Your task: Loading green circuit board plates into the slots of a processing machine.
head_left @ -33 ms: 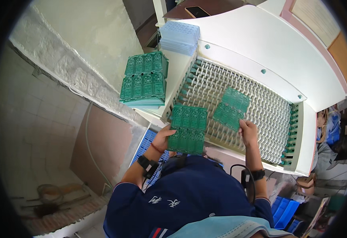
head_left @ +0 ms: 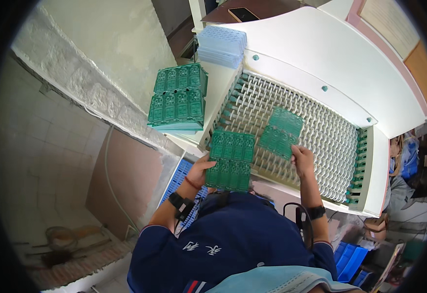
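My left hand (head_left: pixel 201 171) grips the left edge of a green circuit board panel (head_left: pixel 230 160), thumb on top. This panel is held in front of my body, by the near left corner of the roller conveyor (head_left: pixel 328 141). My right hand (head_left: pixel 302 161) pinches the near right corner of a second green circuit board panel (head_left: pixel 281 133). That panel is over the white rollers, slightly blurred; whether it touches them I cannot tell. On the white ledge to the left, a stack of green panels (head_left: pixel 177 100) is piled, with pale sheets showing under its front edge.
Behind the green stack lies a pile of light blue perforated sheets (head_left: pixel 221 47). A white machine cover (head_left: pixel 291 46) rises behind the rollers, with a phone (head_left: pixel 243 14) beyond it. Blue bins (head_left: pixel 350 261) stand low at the right. A rough wall (head_left: pixel 91 73) borders the left.
My right hand and its panel have shifted slightly left over the rollers, and the panel has turned a little. The left hand's panel is almost unmoved.
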The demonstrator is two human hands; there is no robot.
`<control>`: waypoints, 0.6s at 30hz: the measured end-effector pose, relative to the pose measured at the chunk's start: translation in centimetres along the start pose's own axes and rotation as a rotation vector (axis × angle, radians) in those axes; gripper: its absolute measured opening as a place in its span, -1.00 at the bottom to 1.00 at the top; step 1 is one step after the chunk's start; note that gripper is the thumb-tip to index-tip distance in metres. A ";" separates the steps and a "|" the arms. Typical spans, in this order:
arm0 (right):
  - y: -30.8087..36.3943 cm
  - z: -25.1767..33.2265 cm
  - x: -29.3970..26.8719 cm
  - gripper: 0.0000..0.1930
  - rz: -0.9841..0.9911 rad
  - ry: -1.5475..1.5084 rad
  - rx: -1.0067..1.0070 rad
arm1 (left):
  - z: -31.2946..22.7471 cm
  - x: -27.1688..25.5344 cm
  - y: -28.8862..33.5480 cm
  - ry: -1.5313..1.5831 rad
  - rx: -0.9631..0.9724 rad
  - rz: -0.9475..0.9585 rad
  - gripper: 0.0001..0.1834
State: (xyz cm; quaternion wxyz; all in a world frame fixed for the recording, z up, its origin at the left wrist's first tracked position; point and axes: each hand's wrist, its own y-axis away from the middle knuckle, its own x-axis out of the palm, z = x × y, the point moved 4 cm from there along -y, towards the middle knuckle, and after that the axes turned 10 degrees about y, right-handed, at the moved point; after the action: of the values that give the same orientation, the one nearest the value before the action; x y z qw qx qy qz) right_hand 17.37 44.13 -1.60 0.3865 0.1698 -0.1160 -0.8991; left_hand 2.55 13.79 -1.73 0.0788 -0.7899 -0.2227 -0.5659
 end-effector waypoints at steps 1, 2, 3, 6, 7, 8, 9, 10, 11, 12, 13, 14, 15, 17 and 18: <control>-0.8 0.1 1.4 -0.80 0.050 -0.025 -0.004 | 0.1 -0.1 0.1 0.004 -0.001 0.001 -0.40; -1.5 0.2 3.1 -0.79 0.106 -0.050 -0.009 | 0.1 -0.2 0.4 -0.012 0.004 -0.012 -0.42; -2.1 0.5 4.5 -0.79 0.106 -0.048 -0.008 | 0.0 -0.2 0.5 -0.029 0.006 -0.025 -0.44; -2.8 0.9 7.9 -0.78 0.188 -0.086 0.009 | 0.0 0.1 0.3 -0.088 0.021 -0.070 -0.47; -2.8 0.9 8.5 -0.77 0.199 -0.004 0.007 | 0.1 -0.1 0.1 -0.085 0.022 -0.071 -0.47; -2.8 0.9 8.9 -0.76 0.215 0.079 0.005 | 0.0 -0.4 -0.1 -0.118 0.034 -0.092 -0.48; -2.5 1.1 8.7 -0.76 0.236 0.195 -0.059 | 0.0 -0.6 -0.4 -0.151 0.043 -0.113 -0.49; -2.1 1.0 8.4 -0.76 0.238 0.197 -0.057 | -0.1 -0.8 -0.6 -0.149 0.044 -0.115 -0.49; -1.0 1.6 7.9 -0.77 0.228 0.217 -0.036 | 0.0 -0.8 -0.9 -0.193 0.040 -0.136 -0.49; 0.1 1.9 7.4 -0.79 0.217 0.232 -0.012 | 0.1 -0.7 -1.1 -0.241 0.033 -0.160 -0.49; 1.2 1.8 7.1 -0.79 0.221 0.233 -0.005 | 0.2 -0.6 -1.3 -0.237 0.031 -0.167 -0.49; 2.5 1.9 7.2 -0.79 0.338 0.180 -0.046 | 0.3 -0.4 -1.9 -0.250 0.026 -0.174 -0.49; 3.5 1.9 7.3 -0.80 0.454 0.125 -0.087 | 0.4 -0.3 -2.3 -0.265 0.021 -0.181 -0.49; 4.4 1.2 7.1 -0.80 0.466 0.107 -0.073 | 0.9 -0.3 -3.1 -0.262 0.007 -0.189 -0.50; 4.5 1.0 6.9 -0.80 0.492 0.095 -0.062 | 1.1 -0.3 -3.6 -0.257 0.005 -0.204 -0.51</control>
State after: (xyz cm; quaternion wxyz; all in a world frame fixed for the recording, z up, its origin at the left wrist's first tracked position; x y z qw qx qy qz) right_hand 15.42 36.09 -0.62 0.6035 0.1664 -0.1081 -0.7722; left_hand 1.82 17.27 -2.80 -0.0062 -0.8288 -0.3116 -0.4648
